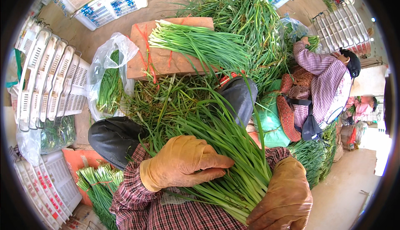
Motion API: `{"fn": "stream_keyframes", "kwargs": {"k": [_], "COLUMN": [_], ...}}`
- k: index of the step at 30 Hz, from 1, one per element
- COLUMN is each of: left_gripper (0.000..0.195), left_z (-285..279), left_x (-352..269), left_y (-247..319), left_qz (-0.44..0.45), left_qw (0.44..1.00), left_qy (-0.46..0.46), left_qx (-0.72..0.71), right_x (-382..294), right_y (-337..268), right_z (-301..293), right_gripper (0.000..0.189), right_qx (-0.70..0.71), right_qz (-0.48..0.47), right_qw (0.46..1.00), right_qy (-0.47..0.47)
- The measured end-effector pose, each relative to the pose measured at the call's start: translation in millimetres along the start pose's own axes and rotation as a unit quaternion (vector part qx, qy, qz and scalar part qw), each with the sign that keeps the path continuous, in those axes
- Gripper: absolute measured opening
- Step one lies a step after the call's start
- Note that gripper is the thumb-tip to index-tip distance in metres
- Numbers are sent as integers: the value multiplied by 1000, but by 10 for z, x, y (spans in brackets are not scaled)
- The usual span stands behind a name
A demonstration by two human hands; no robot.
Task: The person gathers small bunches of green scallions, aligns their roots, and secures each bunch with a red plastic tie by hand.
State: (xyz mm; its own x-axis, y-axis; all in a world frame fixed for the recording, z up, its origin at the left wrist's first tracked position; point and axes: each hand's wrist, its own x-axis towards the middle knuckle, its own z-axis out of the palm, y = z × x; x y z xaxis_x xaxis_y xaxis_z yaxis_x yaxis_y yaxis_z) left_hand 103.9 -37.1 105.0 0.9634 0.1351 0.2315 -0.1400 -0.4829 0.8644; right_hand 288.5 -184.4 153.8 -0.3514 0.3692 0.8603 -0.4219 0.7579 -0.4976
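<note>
A loose bunch of garlic chives (pixel 247 170) lies across my lap, its pale stem ends toward my right side and its leaves fanning out ahead. My right hand (pixel 282 195), in a tan rubber glove, grips the bunch near the stem ends. My left hand (pixel 187 163), gloved alike, is over the leaves with thumb and forefinger close together. Whether a leaf is pinched between them is unclear. Beyond my knees, a neater bundle of chives (pixel 200 44) rests on a wooden board (pixel 181 64). Red ties (pixel 145 47) hang over the board's left end.
Leaf scraps (pixel 168 99) cover the ground between my knees. A big heap of chives (pixel 247 17) rises behind the board. Left are a plastic bag of chives (pixel 109 77), stacked white crates (pixel 51 77) and tied bundles (pixel 100 183). Another person (pixel 325 86) sits at right, holding greens.
</note>
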Motion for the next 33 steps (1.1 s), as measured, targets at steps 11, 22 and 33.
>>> {"fn": "stream_keyframes", "kwargs": {"k": [11,22,33], "left_gripper": [9,17,29], "left_z": [46,-70,-160], "left_x": [99,-324,-280], "left_y": [-45,-381,-92], "left_qz": [23,-67,-50], "left_qw": [999,988,993], "left_qy": [29,129,86], "left_qx": [1,46,-67], "right_x": [29,-36,-48], "right_y": [-48,-6,98], "right_z": [125,124,-5], "right_gripper": [21,20,22], "right_qx": [-5,-23,-38], "right_qz": [-32,-26,-26], "right_qw": [999,998,998], "right_qy": [3,50,35]}}
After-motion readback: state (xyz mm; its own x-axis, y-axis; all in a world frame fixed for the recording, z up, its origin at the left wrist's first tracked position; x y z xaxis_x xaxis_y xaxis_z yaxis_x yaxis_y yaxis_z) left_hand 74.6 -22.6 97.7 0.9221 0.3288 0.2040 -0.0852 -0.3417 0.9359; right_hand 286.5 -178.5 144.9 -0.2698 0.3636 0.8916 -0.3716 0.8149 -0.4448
